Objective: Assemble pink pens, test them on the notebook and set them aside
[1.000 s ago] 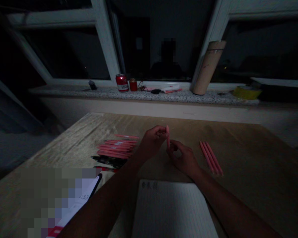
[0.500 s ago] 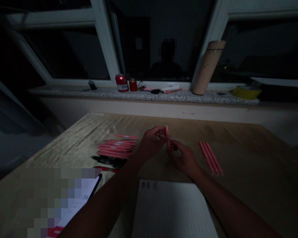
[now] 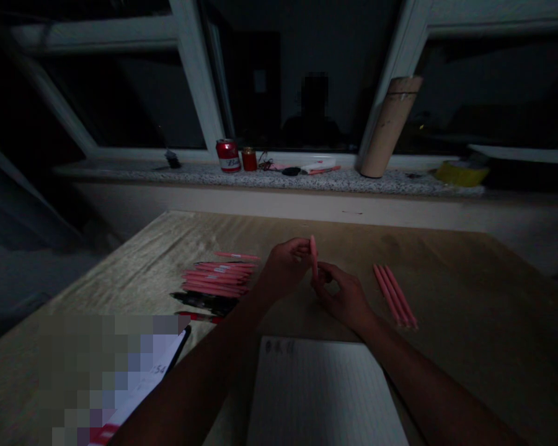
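Note:
A slim pink pen [image 3: 313, 257] stands nearly upright between my two hands above the table. My left hand [image 3: 291, 260] pinches it around its upper half. Lower down, the fingertips of my right hand [image 3: 341, 291] close on its bottom end. Left of my hands lies a pile of pink pens [image 3: 218, 279], some with white labels, and one single pink pen [image 3: 237, 255] lies just beyond it. Three more pink pens [image 3: 394, 296] rest side by side to the right of my right hand. Dim light hides fine detail on the held pen.
A lined notebook [image 3: 323, 396] lies below my hands. Black pens [image 3: 204, 302], a red pen [image 3: 198, 317] and a phone [image 3: 172, 356] are at the left. On the windowsill stand a red can [image 3: 227, 156], a small red jar [image 3: 249, 159], a tall cylinder [image 3: 390, 127] and yellow tape [image 3: 462, 173].
My left thumb has shifted off the front of the pen, so more of its middle shows. Both hands otherwise keep their places, and the pens on the table have not moved.

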Motion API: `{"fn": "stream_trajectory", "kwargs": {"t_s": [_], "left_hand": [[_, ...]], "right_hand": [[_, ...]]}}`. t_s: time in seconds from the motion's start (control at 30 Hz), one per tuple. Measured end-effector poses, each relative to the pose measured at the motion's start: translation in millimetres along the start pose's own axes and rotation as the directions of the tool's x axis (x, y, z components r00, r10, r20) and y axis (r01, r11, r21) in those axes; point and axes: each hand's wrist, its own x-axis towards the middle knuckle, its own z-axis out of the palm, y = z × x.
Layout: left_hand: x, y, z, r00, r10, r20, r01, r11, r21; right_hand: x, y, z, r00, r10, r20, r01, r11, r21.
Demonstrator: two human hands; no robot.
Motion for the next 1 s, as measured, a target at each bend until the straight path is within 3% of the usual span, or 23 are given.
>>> {"fn": "stream_trajectory", "kwargs": {"t_s": [0.33,0.7,1.0], "left_hand": [[1.8,-4.9,2.9,0.996,-0.064,-0.056,0.062,0.997,-0.044],[-0.4,0.1,2.1,0.998,-0.048,0.049,0.054,0.99,-0.132],[0.4,-0.4,2.9,0.996,-0.085,-0.036,0.084,0.996,-0.021]], "right_hand": [[0.3,1.0,0.5,1.0,0.014,0.007,-0.014,1.0,0.006],[1.5,-2.5,-0.1,1.0,0.0,-0.01,0.0,1.0,-0.02],[1.2,-1.9,-0.3,1.0,0.005,0.0,-0.005,1.0,0.001]]}}
